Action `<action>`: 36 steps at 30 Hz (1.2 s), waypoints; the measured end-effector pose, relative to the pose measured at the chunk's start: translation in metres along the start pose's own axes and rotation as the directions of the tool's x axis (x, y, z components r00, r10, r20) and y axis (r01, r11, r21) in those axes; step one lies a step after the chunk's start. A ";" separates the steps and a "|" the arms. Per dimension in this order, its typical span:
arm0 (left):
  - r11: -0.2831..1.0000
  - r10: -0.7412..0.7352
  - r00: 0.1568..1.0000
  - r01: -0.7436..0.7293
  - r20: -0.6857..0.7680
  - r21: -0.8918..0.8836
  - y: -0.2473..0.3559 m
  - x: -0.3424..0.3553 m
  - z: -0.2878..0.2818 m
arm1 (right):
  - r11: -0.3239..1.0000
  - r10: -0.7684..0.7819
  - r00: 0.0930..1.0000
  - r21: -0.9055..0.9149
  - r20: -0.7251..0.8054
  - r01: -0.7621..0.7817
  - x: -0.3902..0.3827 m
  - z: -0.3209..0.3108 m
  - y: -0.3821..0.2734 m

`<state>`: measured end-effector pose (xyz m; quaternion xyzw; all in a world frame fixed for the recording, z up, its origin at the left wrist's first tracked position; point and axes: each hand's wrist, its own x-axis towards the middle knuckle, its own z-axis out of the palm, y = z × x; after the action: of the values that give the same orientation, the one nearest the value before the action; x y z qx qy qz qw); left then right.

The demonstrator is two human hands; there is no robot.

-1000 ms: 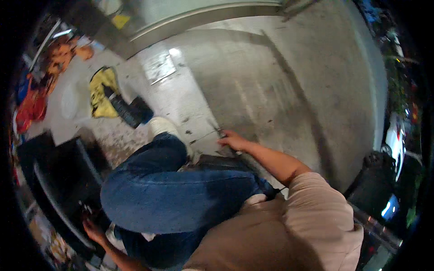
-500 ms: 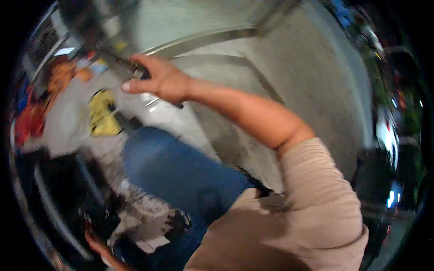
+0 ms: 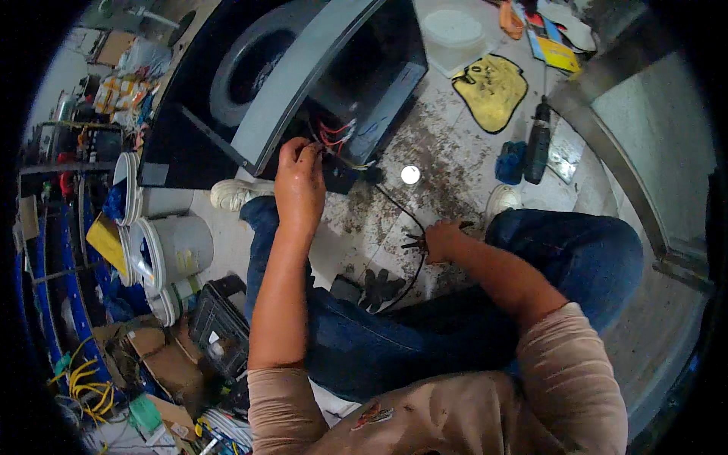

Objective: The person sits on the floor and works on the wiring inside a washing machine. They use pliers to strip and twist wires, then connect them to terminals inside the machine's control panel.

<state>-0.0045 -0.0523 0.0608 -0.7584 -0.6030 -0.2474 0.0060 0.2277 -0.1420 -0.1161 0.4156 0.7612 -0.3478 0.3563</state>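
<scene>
A black appliance casing (image 3: 360,83) with a round fan housing (image 3: 250,68) lies tipped on the floor ahead of me. My left hand (image 3: 299,186) is at its near lower corner, fingers closed in a pinch beside the grey panel (image 3: 299,80). Red wires (image 3: 332,135) spill out right by those fingertips; what the pinch holds is hidden. My right hand (image 3: 446,241) is low over the dirty floor, dark-tipped fingers spread, touching or just above a black cable (image 3: 419,265) running from the casing. I cannot see it gripping anything.
A cordless drill (image 3: 538,144) with a long bit lies to the right, beside a blue object (image 3: 510,161) and a yellow cloth (image 3: 493,92). Dark gloves (image 3: 381,287) rest between my legs. White buckets (image 3: 182,246) and an open black toolbox (image 3: 220,326) stand left; a metal-framed panel (image 3: 626,152) at right.
The view has swung left to the appliance. My right hand, earlier stretched out around a dark blurred object, is now down by the cable. My left hand has come up to the casing's corner.
</scene>
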 end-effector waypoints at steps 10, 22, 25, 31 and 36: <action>0.999 -0.039 0.999 0.040 0.031 -0.023 -0.014 -0.020 -0.002 | 0.988 -0.061 0.900 0.105 -0.431 0.117 0.054 0.054 -0.032; 0.997 -0.056 0.995 0.060 0.088 -0.043 -0.019 -0.021 -0.003 | 0.138 0.094 0.497 0.506 -0.863 0.852 0.048 -0.132 -0.062; 0.999 -0.039 0.996 0.042 0.079 -0.032 -0.022 -0.023 -0.001 | 0.588 0.202 0.192 0.275 -0.960 0.761 0.040 -0.137 -0.069; 0.999 -0.034 0.999 0.032 0.036 0.043 -0.017 -0.026 0.005 | 0.303 0.121 0.554 0.562 -0.824 0.770 0.049 -0.130 -0.069; 0.998 -0.004 0.999 0.001 0.033 0.067 -0.018 -0.020 0.011 | -0.028 0.051 0.516 0.515 -0.855 0.857 0.035 -0.148 -0.067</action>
<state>-0.0202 -0.0627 0.0386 -0.7610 -0.6119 -0.2146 0.0212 0.1170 -0.0337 -0.0553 0.3423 0.5027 -0.6605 -0.4403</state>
